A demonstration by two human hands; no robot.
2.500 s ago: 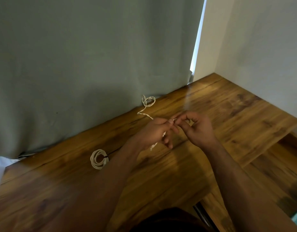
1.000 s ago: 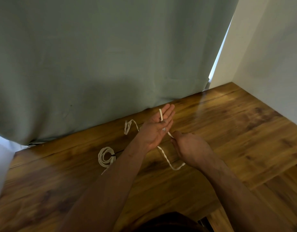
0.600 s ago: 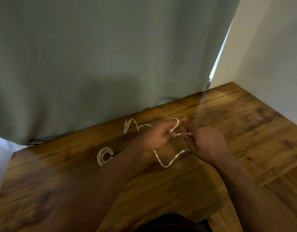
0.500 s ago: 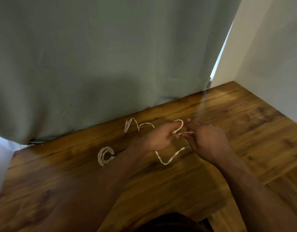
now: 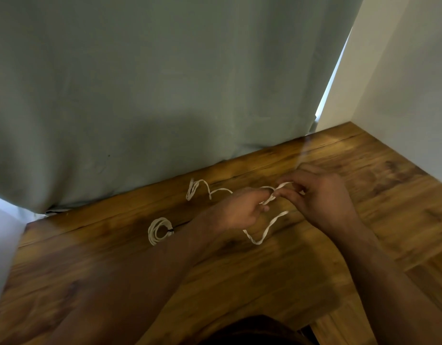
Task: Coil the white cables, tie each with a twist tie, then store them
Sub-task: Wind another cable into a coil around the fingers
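A loose white cable [image 5: 264, 232] runs across the wooden table [image 5: 264, 282]. Its far end lies in small bends near the curtain, and a slack U-shaped stretch hangs below my hands. My left hand [image 5: 240, 210] holds a small loop of this cable wound over its fingers. My right hand [image 5: 317, 197] pinches the cable's end just right of that loop. The two hands nearly touch. A second white cable [image 5: 157, 230] lies coiled to the left, bound by a dark twist tie [image 5: 170, 230].
A grey-green curtain [image 5: 152, 95] hangs along the table's back edge. White walls [image 5: 401, 95] close the right side. The table's front edge drops to a lower wooden surface [image 5: 426, 282] at the right.
My left hand went from flat with the cable across its fingers to curled with a loop wound on it. My right hand rose from the table to the loop.
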